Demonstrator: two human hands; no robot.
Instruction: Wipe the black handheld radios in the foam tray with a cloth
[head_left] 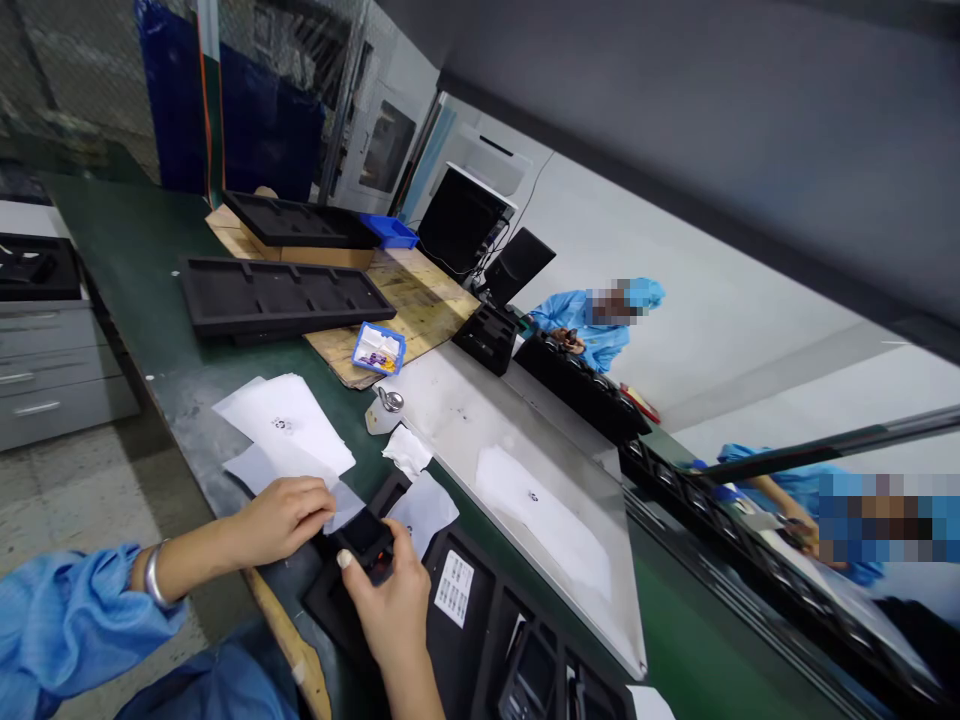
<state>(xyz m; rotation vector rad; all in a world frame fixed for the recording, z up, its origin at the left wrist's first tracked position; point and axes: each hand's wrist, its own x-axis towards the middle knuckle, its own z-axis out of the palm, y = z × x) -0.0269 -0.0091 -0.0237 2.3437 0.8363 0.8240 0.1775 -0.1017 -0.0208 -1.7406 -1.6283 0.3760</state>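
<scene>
My right hand (394, 590) grips a small black device with a dark screen (364, 532) by its sides, thumb on the near edge and fingers on the far one. A small reddish spot shows on its side by the thumb. Close to the device's left end is my left hand (289, 520), its fingers pressed together; what they pinch, if anything, is hidden. A pale thin sheet (343, 504) lies just beyond those fingertips. Beside my right hand, a black foam tray (484, 610) bears a white label sheet (454, 589) and holds several dark handheld devices (531, 668).
White paper sheets (289, 425) lie ahead on the green table (161, 350). A pump bottle (383, 411) stands by a crumpled tissue (407, 452). Beyond are a blue bin (379, 348) and black trays (285, 295). To the right runs a conveyor (697, 510), with two co-workers behind.
</scene>
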